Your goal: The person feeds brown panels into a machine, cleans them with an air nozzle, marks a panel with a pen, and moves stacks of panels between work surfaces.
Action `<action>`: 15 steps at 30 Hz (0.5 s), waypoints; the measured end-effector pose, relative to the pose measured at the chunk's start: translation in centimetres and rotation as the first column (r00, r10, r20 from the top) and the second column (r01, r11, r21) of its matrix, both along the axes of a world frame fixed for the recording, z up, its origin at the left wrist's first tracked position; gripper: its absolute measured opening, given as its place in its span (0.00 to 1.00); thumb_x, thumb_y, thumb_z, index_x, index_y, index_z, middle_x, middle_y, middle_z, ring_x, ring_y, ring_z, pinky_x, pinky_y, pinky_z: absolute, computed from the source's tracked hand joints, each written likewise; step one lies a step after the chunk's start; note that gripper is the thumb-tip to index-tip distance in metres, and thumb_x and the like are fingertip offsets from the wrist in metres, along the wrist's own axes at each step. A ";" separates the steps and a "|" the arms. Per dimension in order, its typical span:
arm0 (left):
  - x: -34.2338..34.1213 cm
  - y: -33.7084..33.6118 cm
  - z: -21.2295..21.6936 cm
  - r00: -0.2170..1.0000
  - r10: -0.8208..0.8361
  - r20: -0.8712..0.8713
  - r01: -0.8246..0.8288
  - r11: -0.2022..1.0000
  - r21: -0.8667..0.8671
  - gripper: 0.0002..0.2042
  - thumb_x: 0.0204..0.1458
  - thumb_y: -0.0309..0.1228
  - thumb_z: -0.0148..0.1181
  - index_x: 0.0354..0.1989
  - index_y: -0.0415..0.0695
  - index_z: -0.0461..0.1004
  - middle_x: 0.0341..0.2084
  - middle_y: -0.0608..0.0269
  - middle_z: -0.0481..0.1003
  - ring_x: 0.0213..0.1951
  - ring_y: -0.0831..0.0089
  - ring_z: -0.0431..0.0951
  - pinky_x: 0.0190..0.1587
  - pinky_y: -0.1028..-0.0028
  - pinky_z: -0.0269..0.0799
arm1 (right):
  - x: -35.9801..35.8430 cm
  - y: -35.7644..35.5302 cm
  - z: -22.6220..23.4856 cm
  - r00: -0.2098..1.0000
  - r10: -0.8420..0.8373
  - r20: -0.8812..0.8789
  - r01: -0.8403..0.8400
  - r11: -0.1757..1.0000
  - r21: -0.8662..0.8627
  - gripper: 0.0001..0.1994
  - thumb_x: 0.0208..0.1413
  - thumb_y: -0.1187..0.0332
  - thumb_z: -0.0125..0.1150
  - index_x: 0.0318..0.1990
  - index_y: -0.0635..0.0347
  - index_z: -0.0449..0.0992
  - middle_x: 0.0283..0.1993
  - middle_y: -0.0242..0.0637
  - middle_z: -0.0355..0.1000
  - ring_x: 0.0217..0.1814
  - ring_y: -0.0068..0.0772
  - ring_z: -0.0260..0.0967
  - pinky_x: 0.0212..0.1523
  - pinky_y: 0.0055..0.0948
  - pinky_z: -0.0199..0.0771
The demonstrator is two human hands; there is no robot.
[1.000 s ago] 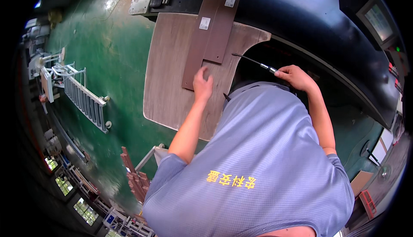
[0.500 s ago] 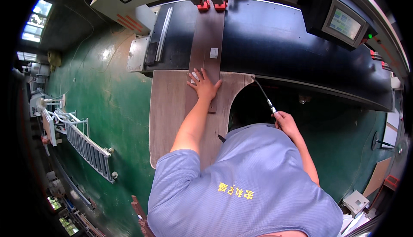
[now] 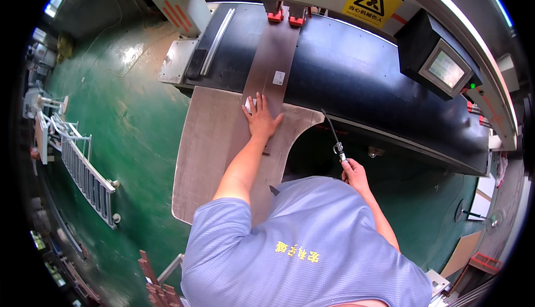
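- The long brown board lies with its long axis running away from the person, its far end under the red clamps of the machine, its near part on the wooden table.
- A small white label sits on the board; the black machine bed flanks it, and a control screen stands to the right.
- The left hand presses flat on the board, fingers spread, arm stretched forward.
- The right hand is closed around a thin metal-tipped hose, held low beside the table's cut-out edge.
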State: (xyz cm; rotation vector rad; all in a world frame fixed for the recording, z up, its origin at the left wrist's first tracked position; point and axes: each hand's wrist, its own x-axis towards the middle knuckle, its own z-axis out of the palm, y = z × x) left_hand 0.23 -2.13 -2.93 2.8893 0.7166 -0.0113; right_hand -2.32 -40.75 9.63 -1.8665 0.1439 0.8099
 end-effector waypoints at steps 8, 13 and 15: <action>-0.1 0.3 0.4 1.000 0.010 -0.007 -0.010 1.000 -0.010 0.53 0.57 0.66 0.58 0.82 0.44 0.48 0.83 0.58 0.45 0.83 0.49 0.37 0.79 0.37 0.29 | 0.6 1.2 0.4 0.999 0.034 -0.015 -0.035 0.999 -0.030 0.14 0.72 0.58 0.62 0.50 0.61 0.80 0.23 0.27 0.70 0.21 0.14 0.63 0.23 0.22 0.62; 0.0 0.2 0.7 1.000 0.009 -0.025 -0.009 1.000 -0.018 0.53 0.57 0.66 0.58 0.83 0.44 0.47 0.83 0.58 0.44 0.83 0.49 0.36 0.79 0.37 0.28 | 0.9 1.4 0.4 0.999 0.042 -0.008 -0.042 0.999 -0.029 0.14 0.72 0.58 0.62 0.48 0.61 0.80 0.22 0.27 0.70 0.21 0.15 0.63 0.23 0.22 0.61; 0.0 0.2 0.7 0.999 0.007 -0.033 -0.007 1.000 -0.015 0.53 0.57 0.66 0.58 0.83 0.44 0.47 0.83 0.58 0.44 0.83 0.49 0.36 0.79 0.38 0.28 | 1.0 1.5 0.7 0.999 0.051 -0.003 -0.051 0.998 -0.039 0.14 0.72 0.58 0.62 0.48 0.61 0.80 0.22 0.27 0.70 0.21 0.15 0.63 0.23 0.23 0.61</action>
